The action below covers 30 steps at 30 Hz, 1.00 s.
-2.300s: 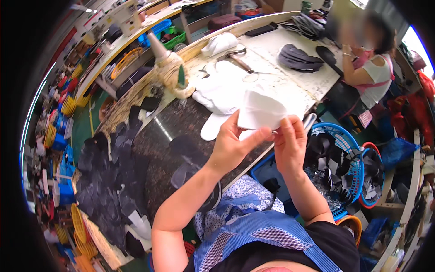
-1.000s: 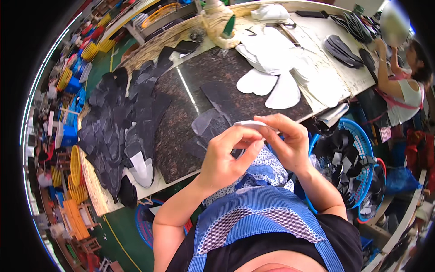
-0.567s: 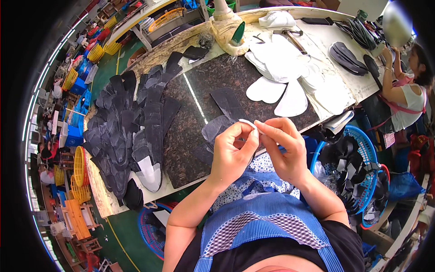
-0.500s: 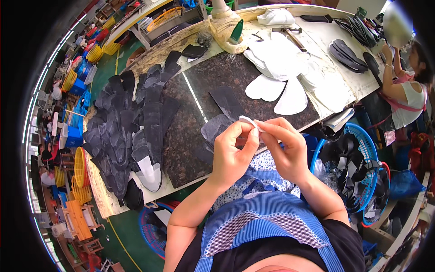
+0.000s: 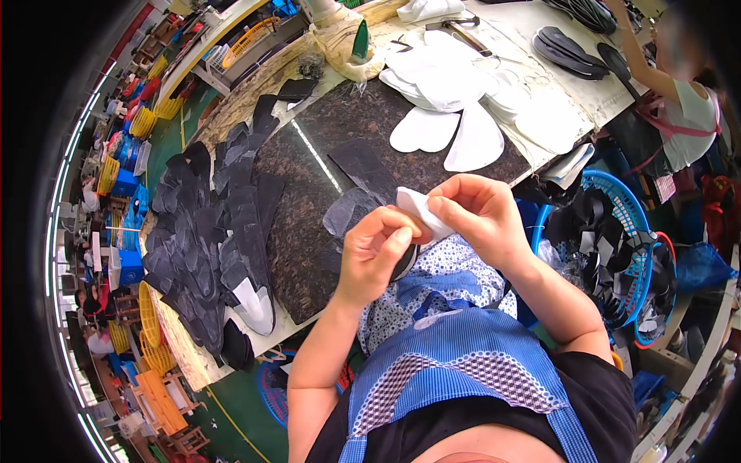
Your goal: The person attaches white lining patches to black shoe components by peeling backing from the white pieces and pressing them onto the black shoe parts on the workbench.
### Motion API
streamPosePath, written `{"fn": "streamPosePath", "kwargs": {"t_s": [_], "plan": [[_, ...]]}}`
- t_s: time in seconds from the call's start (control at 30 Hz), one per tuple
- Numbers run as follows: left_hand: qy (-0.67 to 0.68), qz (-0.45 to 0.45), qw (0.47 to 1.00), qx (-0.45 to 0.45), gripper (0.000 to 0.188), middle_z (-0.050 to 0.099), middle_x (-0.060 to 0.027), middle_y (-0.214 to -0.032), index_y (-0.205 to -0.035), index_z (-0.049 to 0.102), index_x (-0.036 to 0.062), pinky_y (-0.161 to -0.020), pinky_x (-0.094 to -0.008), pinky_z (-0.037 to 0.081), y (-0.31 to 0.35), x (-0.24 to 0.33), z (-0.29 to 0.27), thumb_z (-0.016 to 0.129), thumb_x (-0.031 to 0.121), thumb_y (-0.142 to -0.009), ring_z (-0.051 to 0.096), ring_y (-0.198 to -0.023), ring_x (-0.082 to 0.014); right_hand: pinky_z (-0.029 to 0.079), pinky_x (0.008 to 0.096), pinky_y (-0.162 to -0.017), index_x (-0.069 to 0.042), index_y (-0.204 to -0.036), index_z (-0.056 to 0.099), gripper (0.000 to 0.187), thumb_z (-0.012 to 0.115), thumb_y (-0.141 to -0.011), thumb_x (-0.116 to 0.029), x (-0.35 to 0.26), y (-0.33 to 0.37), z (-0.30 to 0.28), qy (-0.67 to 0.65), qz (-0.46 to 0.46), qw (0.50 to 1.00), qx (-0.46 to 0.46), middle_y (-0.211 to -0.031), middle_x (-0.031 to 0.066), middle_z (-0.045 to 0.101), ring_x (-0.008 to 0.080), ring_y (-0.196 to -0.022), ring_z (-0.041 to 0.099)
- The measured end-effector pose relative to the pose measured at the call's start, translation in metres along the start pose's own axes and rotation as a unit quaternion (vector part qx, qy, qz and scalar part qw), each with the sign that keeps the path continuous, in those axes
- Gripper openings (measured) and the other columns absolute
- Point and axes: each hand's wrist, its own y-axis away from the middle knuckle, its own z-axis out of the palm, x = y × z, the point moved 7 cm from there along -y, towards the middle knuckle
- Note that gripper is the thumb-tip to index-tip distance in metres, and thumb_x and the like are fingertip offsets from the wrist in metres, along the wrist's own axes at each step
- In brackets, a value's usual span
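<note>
A small white piece (image 5: 423, 210), thin and rounded like a paper or fabric cut-out, is held up over the table's near edge. My left hand (image 5: 377, 253) pinches its lower left side with thumb and fingertips. At its right edge, my right hand (image 5: 480, 217) grips it between thumb and fingers. A dark curved edge shows just below the left fingers; whether it joins the white piece I cannot tell. Beyond the hands, dark grey fabric pieces (image 5: 363, 171) lie on the dark stone slab (image 5: 309, 231). White sole-shaped pieces (image 5: 444, 77) are heaped behind them.
Overlapping dark shoe-shaped pieces (image 5: 204, 255) cover the table's left side. A hammer (image 5: 469, 38) lies at the back. A blue basket (image 5: 644, 258) of dark scraps stands at right. Another person (image 5: 679, 116) works at the far right. Black soles (image 5: 570, 52) are stacked nearby.
The white piece has turned to show more of its face. My right hand has risen slightly, and my left has shifted left and down. The view has shifted; the other person's arm has moved upward.
</note>
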Motion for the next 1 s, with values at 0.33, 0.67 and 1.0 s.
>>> {"fn": "streamPosePath", "kwargs": {"t_s": [0.33,0.67,1.0], "plan": [[-0.483,0.376,0.776,-0.153,0.030,0.064,-0.0093,-0.125,-0.098,0.070,0.0133,-0.096,-0.0453,0.050,-0.009,0.069,0.028,0.083,0.008,-0.071,0.060,-0.114,-0.0310,0.052,0.0242,-0.070,0.002,-0.099,0.071,0.016,0.069,-0.095,-0.013,-0.005,0.019,-0.004,0.064,0.017,0.995,-0.074,-0.085,0.0043,0.072,0.0067,-0.078,0.065],[-0.511,0.400,0.741,-0.173,0.014,0.071,0.0015,-0.100,-0.084,0.069,0.0118,-0.103,-0.0444,0.049,-0.007,0.052,0.039,0.079,0.010,-0.074,0.063,-0.101,-0.0191,0.054,0.0325,-0.077,0.002,-0.094,0.072,0.014,0.066,-0.084,-0.005,-0.023,0.021,-0.016,0.141,-0.095,0.979,-0.115,-0.087,0.0117,0.071,0.0208,-0.087,0.070],[-0.491,0.356,0.774,-0.184,0.042,0.065,-0.0031,-0.088,-0.108,0.057,0.0116,-0.104,-0.0472,0.048,-0.016,0.044,0.046,0.077,0.003,-0.072,0.063,-0.099,-0.0242,0.054,0.0396,-0.058,-0.006,-0.079,0.068,0.009,0.074,-0.077,-0.012,-0.048,0.031,0.011,0.469,-0.295,0.826,-0.104,-0.077,0.0043,0.067,0.0256,-0.071,0.069]]}}
